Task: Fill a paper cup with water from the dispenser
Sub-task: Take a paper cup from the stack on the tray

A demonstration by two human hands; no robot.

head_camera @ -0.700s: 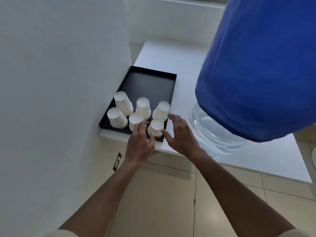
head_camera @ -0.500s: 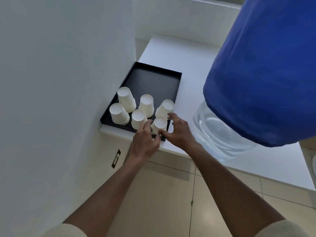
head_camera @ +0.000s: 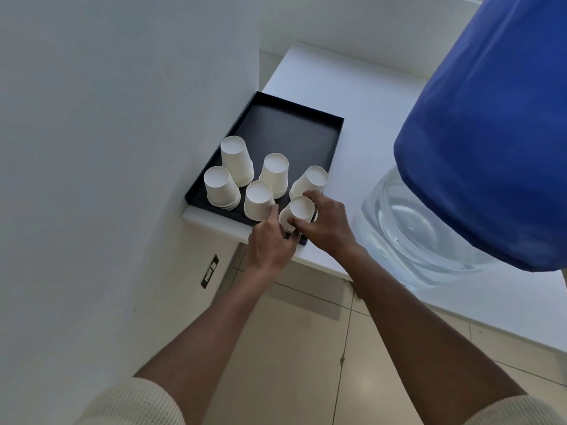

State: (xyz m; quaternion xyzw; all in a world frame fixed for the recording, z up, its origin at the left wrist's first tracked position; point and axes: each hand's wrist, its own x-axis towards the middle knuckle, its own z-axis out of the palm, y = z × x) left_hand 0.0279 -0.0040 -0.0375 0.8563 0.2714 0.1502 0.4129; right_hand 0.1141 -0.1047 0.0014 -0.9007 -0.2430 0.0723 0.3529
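Right hand point(head_camera: 326, 223), left hand point(head_camera: 270, 240) both gripping tilted cup point(head_camera: 296, 211) — tray point(head_camera: 294, 133) front corner, counter edge.

cups point(head_camera: 266, 179) on tray point(head_camera: 336, 134), water bottle point(head_camera: 411, 228) right

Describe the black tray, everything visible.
The black tray is a shallow rectangle with a low upright rim and a matte dark floor. It sits flat on the white counter, at the left end by the wall, its near edge at the counter's front. Six stacks of upside-down white paper cups crowd its near half; the far half is bare. At the near right corner the left hand and right hand grip the nearest stack and hide that corner.
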